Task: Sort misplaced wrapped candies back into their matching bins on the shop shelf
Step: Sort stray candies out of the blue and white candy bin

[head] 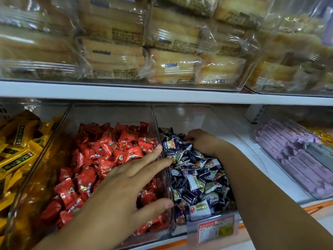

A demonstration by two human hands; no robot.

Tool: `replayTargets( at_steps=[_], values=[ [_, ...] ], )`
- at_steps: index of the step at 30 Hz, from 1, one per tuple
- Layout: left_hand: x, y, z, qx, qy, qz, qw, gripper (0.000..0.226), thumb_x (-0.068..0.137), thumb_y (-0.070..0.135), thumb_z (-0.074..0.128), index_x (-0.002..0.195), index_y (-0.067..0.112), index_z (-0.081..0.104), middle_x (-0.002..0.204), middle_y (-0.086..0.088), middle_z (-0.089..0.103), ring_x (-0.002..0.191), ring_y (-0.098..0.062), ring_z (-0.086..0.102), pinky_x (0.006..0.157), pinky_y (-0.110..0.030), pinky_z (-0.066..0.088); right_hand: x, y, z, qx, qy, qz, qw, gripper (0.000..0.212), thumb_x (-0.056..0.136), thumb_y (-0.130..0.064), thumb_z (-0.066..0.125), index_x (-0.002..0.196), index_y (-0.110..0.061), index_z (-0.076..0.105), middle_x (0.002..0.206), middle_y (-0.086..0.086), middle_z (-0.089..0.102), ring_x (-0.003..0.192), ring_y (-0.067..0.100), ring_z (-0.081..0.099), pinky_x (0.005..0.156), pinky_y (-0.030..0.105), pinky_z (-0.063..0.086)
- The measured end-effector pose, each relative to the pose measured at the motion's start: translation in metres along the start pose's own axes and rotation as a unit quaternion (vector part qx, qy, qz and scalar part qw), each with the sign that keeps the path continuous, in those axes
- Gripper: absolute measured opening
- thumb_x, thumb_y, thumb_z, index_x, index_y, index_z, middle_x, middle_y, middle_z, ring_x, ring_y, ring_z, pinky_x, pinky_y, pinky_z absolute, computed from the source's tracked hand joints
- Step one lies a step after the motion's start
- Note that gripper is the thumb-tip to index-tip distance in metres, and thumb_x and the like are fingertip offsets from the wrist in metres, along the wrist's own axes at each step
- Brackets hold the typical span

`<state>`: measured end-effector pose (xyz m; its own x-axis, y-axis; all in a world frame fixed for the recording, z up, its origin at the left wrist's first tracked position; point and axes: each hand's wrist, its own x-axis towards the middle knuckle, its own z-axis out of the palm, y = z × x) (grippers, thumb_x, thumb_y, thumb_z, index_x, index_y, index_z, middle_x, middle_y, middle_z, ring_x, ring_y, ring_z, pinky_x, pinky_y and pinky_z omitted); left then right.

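Fingers straight and fanned, the left grip [124, 179] hovers palm-down over the heap of red foil-wrapped candies [100, 150] in the clear plastic middle bin [111, 112]. Its fingertips [159, 147] reach the see-through wall between this bin and the next one to the right, and the thumb lies near the front corner of that wall. It holds nothing.

The right grip [201, 141] is down in the neighbouring clear plastic bin [180, 114], at the back of the pile of dark-blue-and-white wrapped candies [196, 183]. Its fingers are curled downward into the wrappers, with the forearm running across the bin's right side. A small patch of red shows just at its fingertips among the blue wrappers. The view is too blurred to tell whether the fingers pinch that piece or only touch it.

To the left of the red candies, a third clear bin holds yellow wrapped bars [16, 150] with dark labels. To the right, well apart from the hands, lies a stack of lilac flat packets [292, 152]. A red-and-white price label [216, 230] hangs at the front of the blue candies' bin. Above the white shelf board [126, 91], clear-wrapped packs of pale cake slices [117, 56] are stacked in rows.
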<state>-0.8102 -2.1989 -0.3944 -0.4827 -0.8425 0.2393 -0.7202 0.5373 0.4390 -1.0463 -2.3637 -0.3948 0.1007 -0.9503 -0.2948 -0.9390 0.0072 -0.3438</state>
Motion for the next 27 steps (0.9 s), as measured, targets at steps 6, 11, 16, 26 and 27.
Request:
replayTargets(
  at_steps=[6,11,16,26,27],
  values=[
    [0.000,-0.001,0.000,-0.001,0.002,0.004,1.000,0.071,0.067,0.088,0.022,0.131,0.074,-0.006,0.141,0.049,-0.020,0.129,0.026,-0.009,0.101,-0.013,0.012,-0.007,0.001,-0.003,0.054,0.003,-0.013,0.998,0.048,0.092,0.002,0.035,0.134,-0.019,0.048,0.131,0.006,0.052,0.065,0.005,0.042,0.043,0.013,0.031],
    [0.001,-0.002,0.000,0.005,0.000,0.006,1.000,0.073,0.067,0.088,0.021,0.131,0.073,-0.009,0.142,0.049,-0.021,0.130,0.026,-0.010,0.100,-0.010,0.013,-0.013,0.000,-0.004,0.093,0.005,-0.032,0.995,0.044,0.090,-0.002,0.044,0.130,-0.020,0.051,0.118,0.001,0.056,0.085,0.012,0.055,0.057,0.019,0.043],
    [0.001,-0.004,0.001,0.001,0.007,0.012,1.000,0.071,0.069,0.088,0.024,0.132,0.073,-0.004,0.143,0.048,-0.017,0.129,0.027,-0.009,0.101,-0.014,0.016,-0.023,-0.001,-0.014,0.069,-0.001,-0.055,0.996,0.035,0.098,-0.025,0.043,0.129,-0.025,0.059,0.131,0.000,0.056,0.108,0.017,0.056,0.088,0.028,0.044],
    [0.002,-0.003,-0.001,0.009,-0.001,0.008,1.000,0.073,0.066,0.089,0.019,0.131,0.073,-0.011,0.141,0.049,-0.021,0.128,0.027,-0.012,0.098,-0.009,0.014,-0.047,0.000,-0.039,-0.012,0.001,-0.103,0.995,0.030,0.087,-0.014,0.068,0.109,-0.034,0.070,0.107,-0.012,0.065,0.088,-0.001,0.058,0.069,0.002,0.040],
    [0.002,-0.003,0.000,0.004,0.001,0.009,1.000,0.073,0.067,0.089,0.020,0.131,0.073,-0.009,0.142,0.049,-0.020,0.129,0.026,-0.010,0.099,-0.009,0.014,-0.049,0.001,-0.038,-0.010,0.012,-0.108,0.994,0.027,0.086,-0.015,0.070,0.106,-0.033,0.071,0.099,-0.015,0.064,0.083,-0.006,0.056,0.064,-0.001,0.038]
  ],
)
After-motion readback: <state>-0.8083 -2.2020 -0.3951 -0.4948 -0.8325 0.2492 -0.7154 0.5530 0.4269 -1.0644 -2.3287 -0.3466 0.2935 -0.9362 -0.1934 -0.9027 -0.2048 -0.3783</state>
